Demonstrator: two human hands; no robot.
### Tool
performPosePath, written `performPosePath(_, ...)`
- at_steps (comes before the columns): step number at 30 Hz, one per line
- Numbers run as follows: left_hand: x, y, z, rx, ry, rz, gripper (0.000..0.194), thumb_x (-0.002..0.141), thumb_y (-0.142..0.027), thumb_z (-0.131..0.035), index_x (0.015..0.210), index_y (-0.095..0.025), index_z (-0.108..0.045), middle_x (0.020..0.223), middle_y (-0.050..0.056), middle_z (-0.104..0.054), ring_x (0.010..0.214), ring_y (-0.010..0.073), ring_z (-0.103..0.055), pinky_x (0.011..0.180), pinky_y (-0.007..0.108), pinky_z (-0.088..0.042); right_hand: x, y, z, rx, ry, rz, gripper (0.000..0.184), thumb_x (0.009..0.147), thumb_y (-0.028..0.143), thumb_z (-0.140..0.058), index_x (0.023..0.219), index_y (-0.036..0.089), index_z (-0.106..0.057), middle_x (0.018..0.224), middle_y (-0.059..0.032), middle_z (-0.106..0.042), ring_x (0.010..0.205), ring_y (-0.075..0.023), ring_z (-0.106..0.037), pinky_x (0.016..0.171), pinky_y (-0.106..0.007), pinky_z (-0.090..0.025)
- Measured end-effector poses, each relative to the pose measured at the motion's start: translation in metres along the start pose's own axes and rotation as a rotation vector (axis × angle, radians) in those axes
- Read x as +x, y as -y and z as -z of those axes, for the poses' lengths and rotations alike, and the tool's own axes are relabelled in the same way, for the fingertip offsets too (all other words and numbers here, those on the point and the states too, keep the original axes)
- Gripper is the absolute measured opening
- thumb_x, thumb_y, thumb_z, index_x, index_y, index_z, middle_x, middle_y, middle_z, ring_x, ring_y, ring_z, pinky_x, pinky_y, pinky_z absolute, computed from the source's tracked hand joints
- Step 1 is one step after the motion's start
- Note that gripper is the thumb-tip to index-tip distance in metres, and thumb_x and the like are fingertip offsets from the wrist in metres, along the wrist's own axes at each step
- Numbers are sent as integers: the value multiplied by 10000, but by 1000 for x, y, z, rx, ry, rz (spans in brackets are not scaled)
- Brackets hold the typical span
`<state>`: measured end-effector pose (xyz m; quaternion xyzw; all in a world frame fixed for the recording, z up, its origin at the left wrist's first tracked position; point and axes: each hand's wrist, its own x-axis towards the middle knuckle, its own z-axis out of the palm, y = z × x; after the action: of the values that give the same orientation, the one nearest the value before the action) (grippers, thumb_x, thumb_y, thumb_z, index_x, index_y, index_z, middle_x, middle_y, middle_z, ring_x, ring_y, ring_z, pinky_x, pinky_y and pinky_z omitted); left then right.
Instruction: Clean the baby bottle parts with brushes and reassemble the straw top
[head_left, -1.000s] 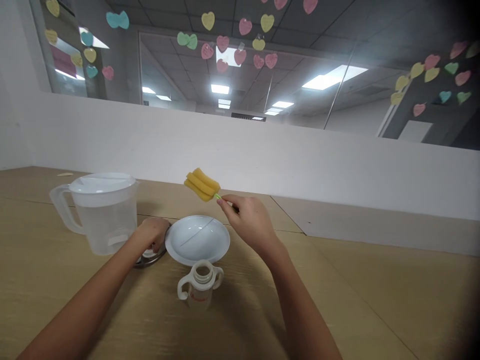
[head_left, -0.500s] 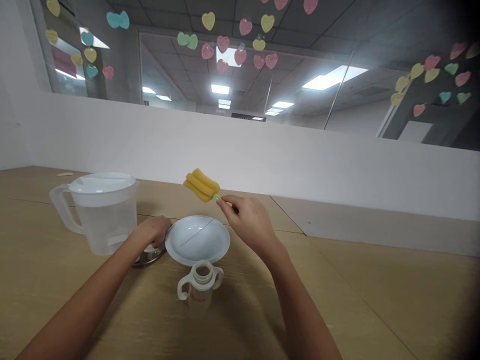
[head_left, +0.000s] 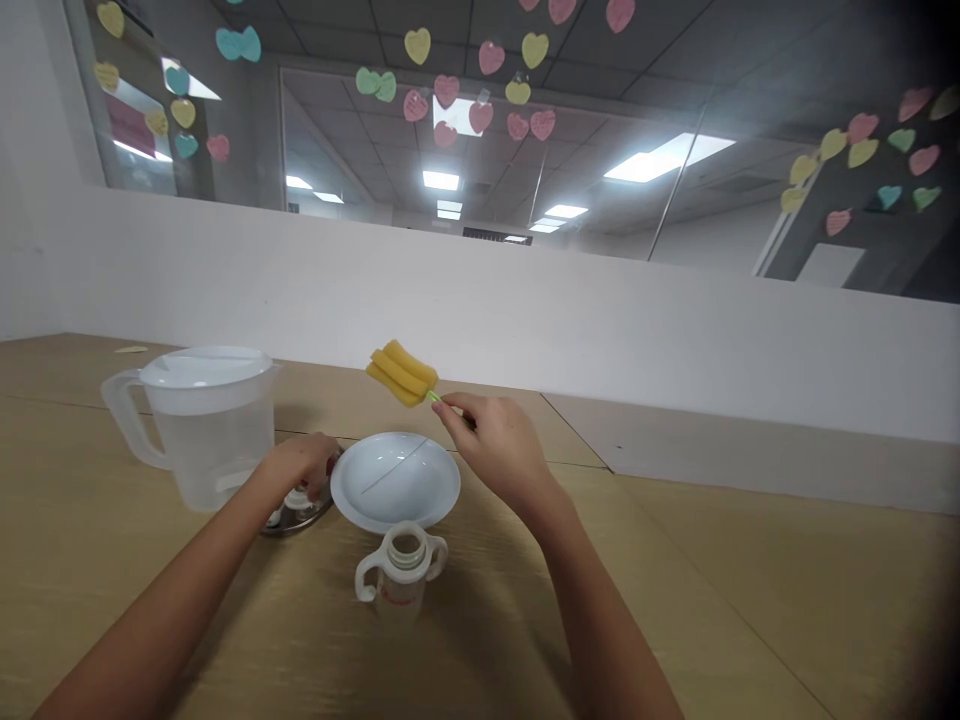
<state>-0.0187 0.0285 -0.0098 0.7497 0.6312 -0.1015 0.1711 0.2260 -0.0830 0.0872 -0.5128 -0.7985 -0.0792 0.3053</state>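
Note:
My right hand (head_left: 495, 447) pinches the thin green handle of a yellow sponge brush (head_left: 401, 373), holding it in the air above the far edge of a white plate (head_left: 395, 480). My left hand (head_left: 300, 466) is curled over a small whitish object (head_left: 294, 499) lying on a metal dish (head_left: 298, 519) left of the plate; what it grips is mostly hidden. In front of the plate an open two-handled baby bottle (head_left: 401, 575) stands upright. A clear plastic pitcher (head_left: 202, 424) with a white lid stands at the left.
The wooden table (head_left: 750, 580) stretches right and toward me. A white partition wall (head_left: 525, 300) closes off the back, with glass and paper hearts above it.
My left hand has lifted slightly on the metal dish, showing more of the small whitish object under it. My right hand and the brush have hardly moved.

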Motion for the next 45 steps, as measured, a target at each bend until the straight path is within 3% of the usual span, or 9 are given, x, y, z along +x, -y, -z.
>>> performPosePath(7,-1,4,0,-107,109,5,525,469,-160,-648,992,-201,-657,907,94,-703,615,209,-650,512,279,-530,-1,0,-1,-12,-4,-3,311,921,351,-417,837,213,-682,594,6,-591,502,-105,-418,500,-242,-188)
performPosePath(12,1,6,-2,-125,118,32,622,426,-91,-623,1039,-194,-633,903,100,-703,587,211,-646,485,276,-528,0,1,0,-15,-5,-10,307,921,355,-419,844,219,-684,596,11,-596,507,-105,-423,502,-239,-186)
performPosePath(25,-2,7,3,61,44,27,263,416,-156,-681,677,-164,-706,778,79,-717,760,262,-650,653,309,-506,-1,2,0,1,-6,-12,310,917,348,-426,809,207,-680,586,5,-593,489,-98,-401,497,-244,-168)
performPosePath(45,-22,-10,10,105,33,28,277,429,-191,-665,698,-142,-712,826,118,-720,780,306,-656,644,339,-498,-1,2,0,-14,12,-11,294,917,347,-424,853,222,-683,583,15,-579,489,-100,-386,498,-248,-162)
